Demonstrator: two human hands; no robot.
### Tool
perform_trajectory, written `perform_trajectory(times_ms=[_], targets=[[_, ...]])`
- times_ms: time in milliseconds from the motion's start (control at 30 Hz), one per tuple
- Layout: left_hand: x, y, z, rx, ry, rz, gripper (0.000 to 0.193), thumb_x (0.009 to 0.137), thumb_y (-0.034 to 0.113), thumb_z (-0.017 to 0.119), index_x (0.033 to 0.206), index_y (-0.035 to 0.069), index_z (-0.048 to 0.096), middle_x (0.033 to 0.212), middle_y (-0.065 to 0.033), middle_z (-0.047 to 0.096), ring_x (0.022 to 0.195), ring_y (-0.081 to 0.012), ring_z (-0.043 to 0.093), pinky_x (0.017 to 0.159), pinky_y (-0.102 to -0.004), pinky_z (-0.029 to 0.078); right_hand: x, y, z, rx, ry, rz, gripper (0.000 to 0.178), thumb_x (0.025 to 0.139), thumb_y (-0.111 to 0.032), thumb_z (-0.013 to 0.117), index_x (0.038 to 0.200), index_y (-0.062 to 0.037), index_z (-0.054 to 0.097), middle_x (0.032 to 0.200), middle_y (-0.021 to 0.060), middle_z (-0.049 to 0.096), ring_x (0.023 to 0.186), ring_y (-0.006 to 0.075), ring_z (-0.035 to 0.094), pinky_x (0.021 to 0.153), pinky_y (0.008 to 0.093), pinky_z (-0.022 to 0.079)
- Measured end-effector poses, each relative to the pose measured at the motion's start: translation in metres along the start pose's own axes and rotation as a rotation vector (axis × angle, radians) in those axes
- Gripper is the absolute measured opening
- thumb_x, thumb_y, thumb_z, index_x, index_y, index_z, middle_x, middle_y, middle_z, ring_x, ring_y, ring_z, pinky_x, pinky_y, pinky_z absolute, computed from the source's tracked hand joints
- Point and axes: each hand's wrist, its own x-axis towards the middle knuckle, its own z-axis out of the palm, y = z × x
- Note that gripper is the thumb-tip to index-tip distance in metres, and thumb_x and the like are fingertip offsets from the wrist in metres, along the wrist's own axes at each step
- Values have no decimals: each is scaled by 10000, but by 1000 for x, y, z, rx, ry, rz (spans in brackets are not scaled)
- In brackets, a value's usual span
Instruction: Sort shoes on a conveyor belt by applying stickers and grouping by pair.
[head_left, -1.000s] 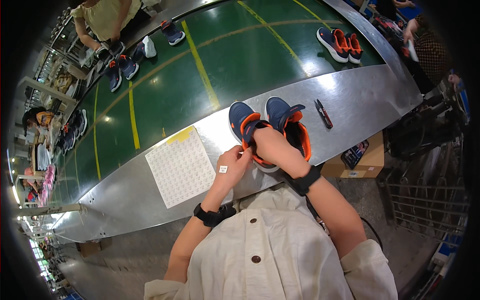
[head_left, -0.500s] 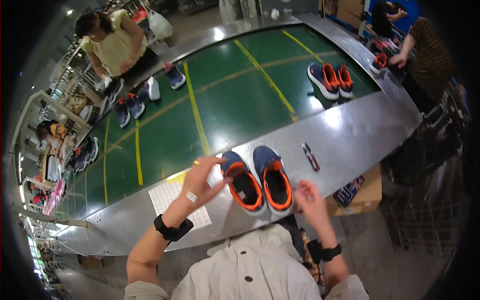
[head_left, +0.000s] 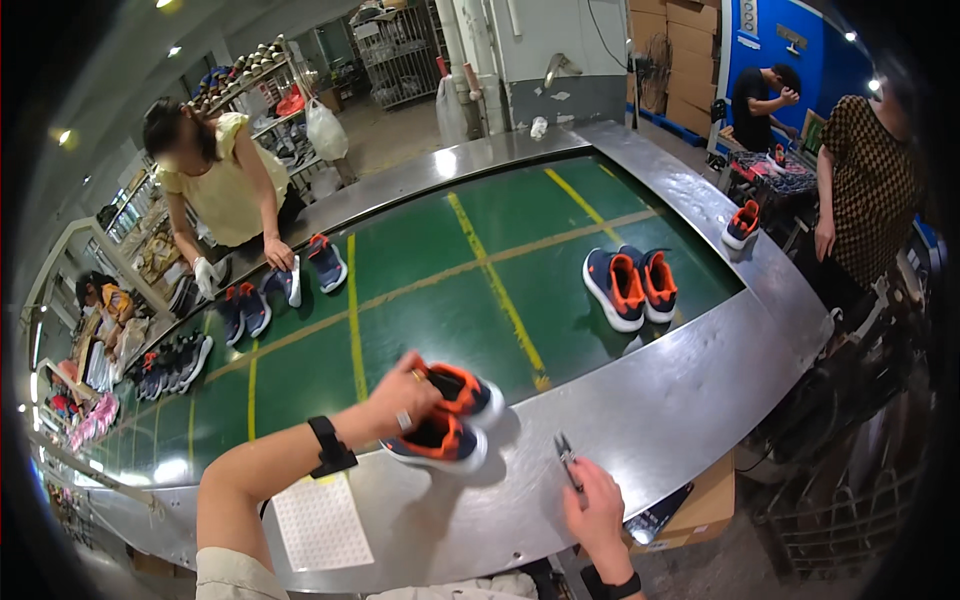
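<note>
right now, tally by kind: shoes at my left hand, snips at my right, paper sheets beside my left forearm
Navy-and-orange shoes at left hand: 2
Snips at right hand: 1
White sheet: 1
Total: 4

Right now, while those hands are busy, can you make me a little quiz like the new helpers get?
1. Which hand is at the snips: A, left; or B, right?
2. True or false: the white sheet lies on the metal tabletop.
3. Fill the gap: the left hand holds two dark blue shoes with bright ____ collars.

Key: 1. B, the right hand. 2. True. 3. Orange.
</note>
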Motion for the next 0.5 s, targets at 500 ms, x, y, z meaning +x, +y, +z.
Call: perform_trajectory(times_ms=[500], targets=[[242, -269, 17, -152, 678, -1011, 211, 820, 171, 482, 942, 60, 614, 899, -208, 651, 885, -398, 615, 761, -464, 491, -8, 34, 2, -227, -204, -11, 253, 726, -142, 625, 974, -147, 674, 1223, 118, 565, 1117, 293, 521, 873, 433, 379]])
